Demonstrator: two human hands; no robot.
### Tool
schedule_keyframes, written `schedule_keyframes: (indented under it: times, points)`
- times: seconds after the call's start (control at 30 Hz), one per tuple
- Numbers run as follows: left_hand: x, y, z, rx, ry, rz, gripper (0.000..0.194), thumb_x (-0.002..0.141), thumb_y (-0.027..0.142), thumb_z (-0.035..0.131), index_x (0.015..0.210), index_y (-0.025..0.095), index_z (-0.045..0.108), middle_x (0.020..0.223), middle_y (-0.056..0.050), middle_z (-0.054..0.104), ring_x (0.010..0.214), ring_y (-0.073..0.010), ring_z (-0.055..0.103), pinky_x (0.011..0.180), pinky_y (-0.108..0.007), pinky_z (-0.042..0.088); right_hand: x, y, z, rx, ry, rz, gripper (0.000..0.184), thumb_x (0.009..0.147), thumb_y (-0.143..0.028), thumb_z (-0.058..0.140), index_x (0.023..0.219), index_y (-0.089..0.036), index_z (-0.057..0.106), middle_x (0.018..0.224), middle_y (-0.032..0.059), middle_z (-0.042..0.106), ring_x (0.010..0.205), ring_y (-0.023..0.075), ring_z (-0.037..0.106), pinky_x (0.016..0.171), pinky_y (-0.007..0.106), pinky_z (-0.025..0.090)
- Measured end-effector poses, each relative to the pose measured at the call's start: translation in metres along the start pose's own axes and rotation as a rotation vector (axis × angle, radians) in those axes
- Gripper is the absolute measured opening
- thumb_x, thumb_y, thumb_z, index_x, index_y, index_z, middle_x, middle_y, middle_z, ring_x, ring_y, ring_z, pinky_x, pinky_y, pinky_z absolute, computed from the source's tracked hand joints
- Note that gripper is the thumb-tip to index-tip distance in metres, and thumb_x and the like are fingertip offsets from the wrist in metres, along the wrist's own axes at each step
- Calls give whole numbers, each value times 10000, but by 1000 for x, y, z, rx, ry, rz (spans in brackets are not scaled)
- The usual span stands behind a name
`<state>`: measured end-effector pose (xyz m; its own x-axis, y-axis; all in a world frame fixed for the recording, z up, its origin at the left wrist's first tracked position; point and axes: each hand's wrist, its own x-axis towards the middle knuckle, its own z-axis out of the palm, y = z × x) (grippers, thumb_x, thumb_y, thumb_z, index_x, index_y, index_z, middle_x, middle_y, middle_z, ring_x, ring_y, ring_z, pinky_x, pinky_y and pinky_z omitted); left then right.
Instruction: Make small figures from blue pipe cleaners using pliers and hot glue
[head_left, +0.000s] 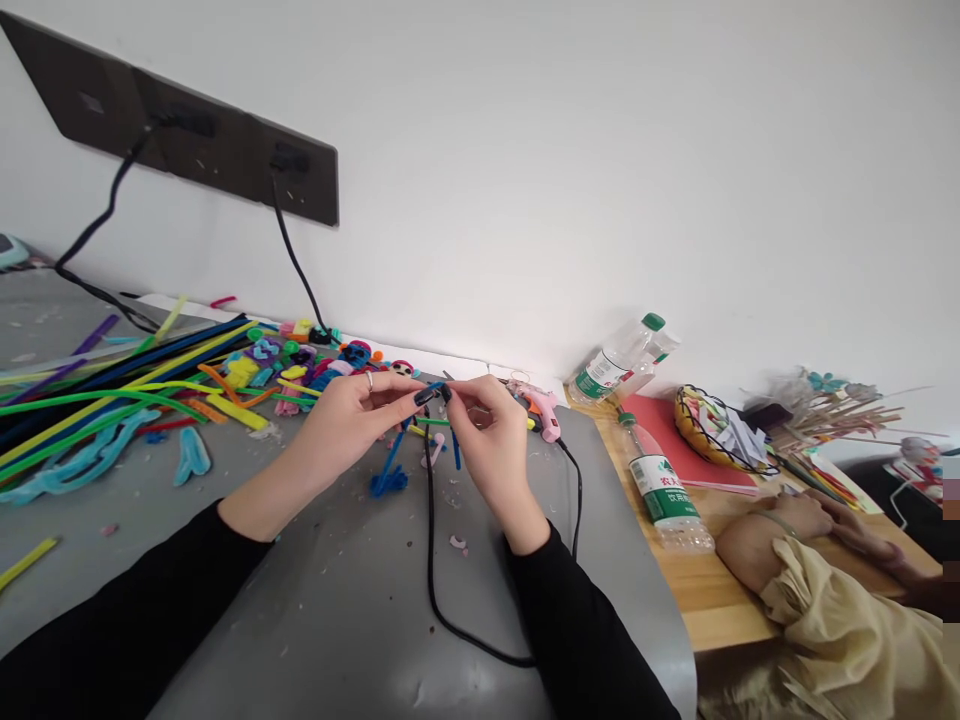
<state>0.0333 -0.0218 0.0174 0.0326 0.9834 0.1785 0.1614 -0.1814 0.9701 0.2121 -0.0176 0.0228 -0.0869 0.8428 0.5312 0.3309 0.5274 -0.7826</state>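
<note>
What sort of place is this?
Probably a craft workspace: long, colourful pipe cleaners lie on a grey-covered table, along with small fuzzy figures and what looks like a pink glue gun.

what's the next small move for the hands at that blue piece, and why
Probably steady the blue piece with the left hand and bend it slightly with the right hand: both hands' fingertips meet at it, while the pink glue gun lies unheld on the gray mat.

Room lies on the grey mat (337, 600) between left sleeve (150, 610) and black cable (430, 540); fuzzy stems (127, 395) block the far left.
</note>
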Motion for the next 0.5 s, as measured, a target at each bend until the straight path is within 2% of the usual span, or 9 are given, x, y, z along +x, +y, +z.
schedule_keyframes:
  times: [0.17,0.27,0.4,0.5]
  points:
    - [0,3,0,-46,-27,3,386,755,532,772,976,218,806,1023,-83,809,920,-264,742,767,-354,621,4,-4,-3,210,-56,188,151,873,-342,676,862,-205,740,789,20,686,708,148,623,562,245,477]
    - [1,3,-1,-48,-78,-2,397,748,544,776,969,216,808,966,-74,812,876,-256,743,761,-355,618,5,-3,-4,297,-57,265,180,849,-387,699,867,-211,733,731,-1,665,609,129,567,501,238,438]
    - [3,-2,-3,-16,-149,-13,389,787,559,739,954,215,810,838,-56,792,747,-226,719,666,-328,598,8,5,-8,398,10,343,244,805,-435,742,882,-204,728,643,-36,613,513,102,491,475,236,412]
    - [4,-7,-6,15,-156,1,385,823,542,714,1016,221,801,825,-53,781,755,-224,718,630,-307,579,13,13,-14,468,111,381,284,785,-464,758,884,-201,720,606,-54,553,524,97,463,483,231,385]
